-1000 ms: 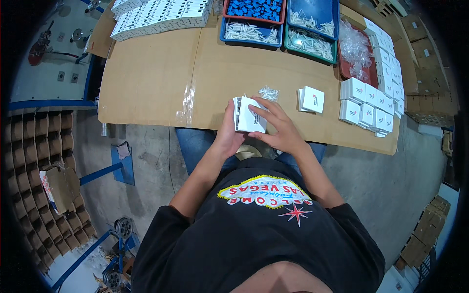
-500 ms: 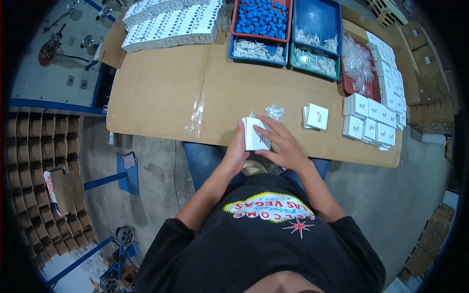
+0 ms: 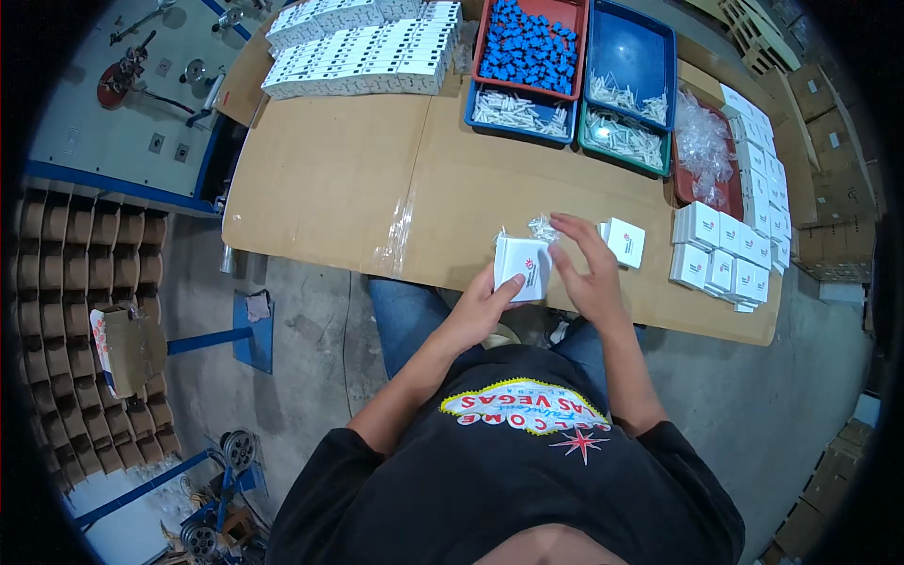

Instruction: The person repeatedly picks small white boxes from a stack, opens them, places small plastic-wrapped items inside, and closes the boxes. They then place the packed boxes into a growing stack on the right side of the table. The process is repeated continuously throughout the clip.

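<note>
Resting in the left hand, under its thumb, is a white box.

I'm looking in on a packing workshop now: parts trays, stacked white boxes, grey concrete floor.

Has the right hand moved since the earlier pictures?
Yes, the right hand has moved rightward, closer to the small stack of white boxes.

White box with dark print, blue pieces, red tray, tan cardboard
</note>
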### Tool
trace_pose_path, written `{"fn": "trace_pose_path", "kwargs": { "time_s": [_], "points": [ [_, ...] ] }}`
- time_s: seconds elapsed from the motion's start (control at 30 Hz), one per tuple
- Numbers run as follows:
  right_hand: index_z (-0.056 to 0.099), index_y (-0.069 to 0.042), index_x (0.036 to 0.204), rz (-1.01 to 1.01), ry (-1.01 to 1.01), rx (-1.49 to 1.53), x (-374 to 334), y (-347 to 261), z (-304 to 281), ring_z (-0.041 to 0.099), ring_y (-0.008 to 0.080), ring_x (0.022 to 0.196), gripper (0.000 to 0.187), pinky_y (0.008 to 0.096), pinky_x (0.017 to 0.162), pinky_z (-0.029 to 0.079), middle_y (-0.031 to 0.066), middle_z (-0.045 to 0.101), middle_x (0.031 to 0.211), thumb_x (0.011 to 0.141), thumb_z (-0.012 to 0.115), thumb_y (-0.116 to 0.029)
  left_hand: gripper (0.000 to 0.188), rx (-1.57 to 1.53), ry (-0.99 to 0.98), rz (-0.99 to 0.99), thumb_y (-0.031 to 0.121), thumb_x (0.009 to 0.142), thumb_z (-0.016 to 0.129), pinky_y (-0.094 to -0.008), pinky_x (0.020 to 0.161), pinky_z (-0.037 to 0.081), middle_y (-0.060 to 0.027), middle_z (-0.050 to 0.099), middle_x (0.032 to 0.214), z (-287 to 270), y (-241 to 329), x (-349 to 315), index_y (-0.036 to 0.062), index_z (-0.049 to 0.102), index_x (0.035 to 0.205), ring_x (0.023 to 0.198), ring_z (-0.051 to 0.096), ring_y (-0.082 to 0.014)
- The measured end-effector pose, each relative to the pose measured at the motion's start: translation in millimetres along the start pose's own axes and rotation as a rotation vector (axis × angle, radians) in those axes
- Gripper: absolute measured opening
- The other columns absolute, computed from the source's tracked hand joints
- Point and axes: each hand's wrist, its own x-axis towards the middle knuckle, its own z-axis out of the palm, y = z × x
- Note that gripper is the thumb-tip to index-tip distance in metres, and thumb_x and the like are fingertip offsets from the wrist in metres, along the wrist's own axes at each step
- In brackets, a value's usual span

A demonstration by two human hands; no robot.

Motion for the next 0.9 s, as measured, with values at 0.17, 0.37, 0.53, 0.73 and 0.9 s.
{"fn": "trace_pose_path", "kwargs": {
  "time_s": [0.17, 0.37, 0.53, 0.73, 0.9],
  "points": [
    [0.072, 0.002, 0.112, 0.02, 0.133, 0.064, 14, -9, 18, 0.072, 0.029, 0.101, 0.017, 0.0359, 0.089, 0.055, 0.0166, 0.073, 0.109, 0.104, 0.064, -0.011, 0.039, 0.165, -0.064, 0.093, 0.02, 0.112, 0.055, -0.0347, 0.103, 0.053, -0.0046, 0.063, 0.13, 2, 1, -5, 0.0015, 0.049, 0.146, 0.12, 0.061, -0.0143],
    [0.067, 0.002, 0.09, 0.116, 0.204, 0.139, 12, -10, 47, 0.066, 0.0233, 0.068, 0.029, 0.0348, 0.064, 0.051, 0.0126, 0.07, 0.079, 0.109, 0.059, -0.018, 0.033, 0.24, -0.106, 0.141, 0.015, 0.111, 0.056, -0.0306, 0.102, 0.049, -0.0025, 0.064, 0.124, 6, -7, -8, -0.0012, 0.054, 0.14, 0.114, 0.058, -0.0103],
    [0.062, 0.001, 0.082, 0.063, 0.231, 0.103, 11, -9, 54, 0.062, 0.0248, 0.061, 0.033, 0.0368, 0.058, 0.047, 0.0133, 0.064, 0.072, 0.109, 0.059, -0.018, 0.032, 0.237, -0.102, 0.147, 0.014, 0.11, 0.057, -0.0296, 0.101, 0.048, -0.0024, 0.064, 0.123, 9, -7, -13, -0.0008, 0.054, 0.139, 0.114, 0.058, -0.0098],
    [0.06, 0.001, 0.081, 0.03, 0.264, 0.065, 6, -4, 55, 0.059, 0.0267, 0.059, 0.033, 0.0384, 0.057, 0.046, 0.0141, 0.061, 0.07, 0.108, 0.058, -0.016, 0.031, 0.218, -0.113, 0.171, 0.013, 0.11, 0.057, -0.0296, 0.101, 0.048, -0.0021, 0.064, 0.121, 12, -11, -13, -0.0004, 0.055, 0.138, 0.112, 0.058, -0.0102],
    [0.06, 0.002, 0.082, -0.03, 0.288, 0.067, 4, -3, 55, 0.057, 0.0262, 0.058, 0.031, 0.0376, 0.057, 0.045, 0.0136, 0.059, 0.07, 0.108, 0.058, -0.015, 0.03, 0.268, -0.102, 0.157, 0.013, 0.11, 0.057, -0.0298, 0.101, 0.048, -0.0022, 0.063, 0.121, 13, -8, -16, -0.0009, 0.055, 0.137, 0.113, 0.058, -0.0103]
  ]
}}
